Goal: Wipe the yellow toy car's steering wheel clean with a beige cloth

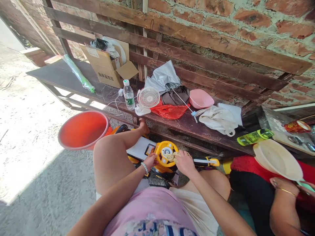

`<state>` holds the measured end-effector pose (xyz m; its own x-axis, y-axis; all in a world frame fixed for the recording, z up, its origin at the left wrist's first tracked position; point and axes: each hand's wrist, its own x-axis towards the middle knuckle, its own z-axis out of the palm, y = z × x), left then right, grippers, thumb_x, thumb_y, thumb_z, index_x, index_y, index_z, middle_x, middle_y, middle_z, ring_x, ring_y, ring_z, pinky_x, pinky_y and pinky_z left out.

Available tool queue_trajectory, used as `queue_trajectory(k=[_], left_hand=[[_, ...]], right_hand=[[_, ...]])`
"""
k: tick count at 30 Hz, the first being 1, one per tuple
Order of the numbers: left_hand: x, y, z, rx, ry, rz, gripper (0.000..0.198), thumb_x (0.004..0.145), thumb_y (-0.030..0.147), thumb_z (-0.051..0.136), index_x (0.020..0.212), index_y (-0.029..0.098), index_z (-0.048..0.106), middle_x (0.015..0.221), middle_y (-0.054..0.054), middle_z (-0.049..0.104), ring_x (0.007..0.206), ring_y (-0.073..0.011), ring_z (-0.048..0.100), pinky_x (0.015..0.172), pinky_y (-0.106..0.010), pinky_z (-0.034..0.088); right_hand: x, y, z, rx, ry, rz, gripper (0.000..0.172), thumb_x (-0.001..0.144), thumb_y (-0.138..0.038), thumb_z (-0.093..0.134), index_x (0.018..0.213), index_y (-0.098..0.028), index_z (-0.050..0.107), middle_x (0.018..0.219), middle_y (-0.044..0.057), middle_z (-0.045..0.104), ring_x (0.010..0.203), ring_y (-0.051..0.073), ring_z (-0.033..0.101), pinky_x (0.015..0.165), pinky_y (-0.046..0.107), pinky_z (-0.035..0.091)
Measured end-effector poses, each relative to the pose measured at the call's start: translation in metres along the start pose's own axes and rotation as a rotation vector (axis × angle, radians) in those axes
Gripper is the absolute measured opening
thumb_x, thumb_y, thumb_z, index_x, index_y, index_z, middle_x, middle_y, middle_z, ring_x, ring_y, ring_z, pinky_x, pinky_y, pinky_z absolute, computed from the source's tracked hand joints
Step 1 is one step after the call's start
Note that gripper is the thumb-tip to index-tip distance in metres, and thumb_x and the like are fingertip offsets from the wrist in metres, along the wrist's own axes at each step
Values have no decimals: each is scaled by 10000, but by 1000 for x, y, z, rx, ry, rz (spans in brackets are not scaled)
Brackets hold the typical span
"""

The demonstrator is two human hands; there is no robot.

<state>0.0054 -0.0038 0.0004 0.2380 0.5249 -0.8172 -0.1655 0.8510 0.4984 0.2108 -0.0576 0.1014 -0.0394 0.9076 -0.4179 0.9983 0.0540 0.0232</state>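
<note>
A yellow toy steering wheel point(168, 146) with a white hub is between my knees, part of a ride-on toy car point(141, 148). Over its lower part lies a bundle of cream-coloured cord point(170, 156), looped or knotted. My right hand point(185, 162) is closed on this cord at the wheel's right side. At the lower left of the rim is my left hand point(149, 163), a beaded bracelet on its wrist. Its fingers are pinched together, and what they hold is too small to tell.
A dark wooden bench point(169, 124) bears a cardboard box point(103, 67), water bottle point(128, 95), fan point(149, 97), folded umbrella point(163, 78) and pink basin point(201, 99). An orange bucket point(83, 130) stands left. Another person's hand point(285, 185) is beside a cream bowl point(278, 159) at right.
</note>
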Motion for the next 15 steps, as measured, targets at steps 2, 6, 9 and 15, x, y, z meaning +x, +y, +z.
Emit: queue_trajectory(k=[2, 6, 9, 15], left_hand=[[2, -2, 0, 59, 5, 17, 102, 1016, 225, 514, 995, 176, 600, 684, 35, 631, 484, -75, 522, 644, -215, 518], [4, -5, -1, 172, 9, 66, 123, 996, 293, 589, 949, 185, 623, 697, 29, 650, 490, -73, 532, 633, -203, 496], [6, -6, -3, 250, 24, 87, 179, 989, 358, 602, 920, 193, 619, 676, 22, 648, 500, -88, 563, 649, -218, 510], [4, -2, -5, 293, -72, 40, 185, 1034, 386, 491, 1001, 217, 557, 734, -8, 719, 604, -132, 694, 715, -255, 570]], right_hand=[[13, 4, -12, 13, 72, 33, 368, 957, -257, 509, 1266, -263, 709, 1335, 128, 558, 1180, 298, 485, 970, 379, 416], [46, -11, -26, 55, 200, -43, 472, 970, -276, 504, 1431, -305, 602, 1485, 107, 481, 1285, 317, 412, 1068, 415, 355], [76, -27, -27, 64, 143, -161, 508, 960, -267, 514, 1458, -345, 573, 1467, 86, 521, 1333, 312, 396, 1087, 439, 341], [104, -28, -25, 106, 62, -65, 433, 971, -304, 486, 1372, -328, 647, 1317, 101, 631, 1234, 294, 518, 1023, 427, 399]])
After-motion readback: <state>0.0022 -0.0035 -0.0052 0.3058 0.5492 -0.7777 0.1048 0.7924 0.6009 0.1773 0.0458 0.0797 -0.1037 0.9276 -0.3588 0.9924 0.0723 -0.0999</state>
